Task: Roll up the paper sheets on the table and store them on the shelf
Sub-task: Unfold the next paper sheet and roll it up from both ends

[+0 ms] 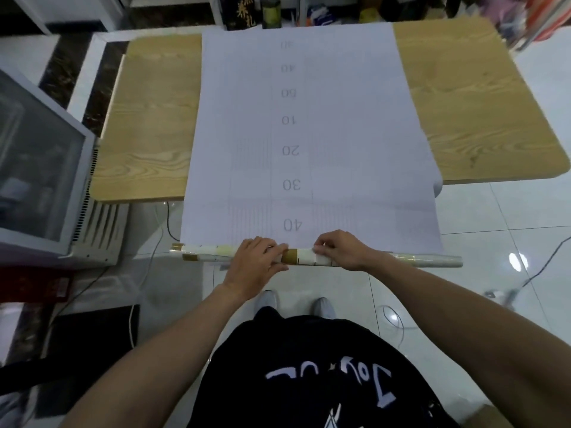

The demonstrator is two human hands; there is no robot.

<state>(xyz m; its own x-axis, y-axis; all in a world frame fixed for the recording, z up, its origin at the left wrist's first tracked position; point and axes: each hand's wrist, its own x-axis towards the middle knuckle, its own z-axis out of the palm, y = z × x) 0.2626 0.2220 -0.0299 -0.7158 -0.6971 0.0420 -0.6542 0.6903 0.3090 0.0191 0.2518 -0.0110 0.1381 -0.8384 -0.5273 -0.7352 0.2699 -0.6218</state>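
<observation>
A long white paper sheet [309, 125] printed with numbers lies down the middle of the wooden table [154, 125] and hangs over its near edge. The sheet's near end is wound into a thin roll [210, 253] with gold and white patches, held in the air in front of me. My left hand [256, 262] lies over the roll left of its middle, fingers curled on it. My right hand [340, 248] pinches the roll and the paper edge just right of the middle.
A white glass-fronted cabinet [40, 168] stands at the left of the table. Shelves with bottles and boxes [272, 10] run behind the table's far edge. Cables [167, 223] trail over the glossy tiled floor. My feet [293, 304] stand below the roll.
</observation>
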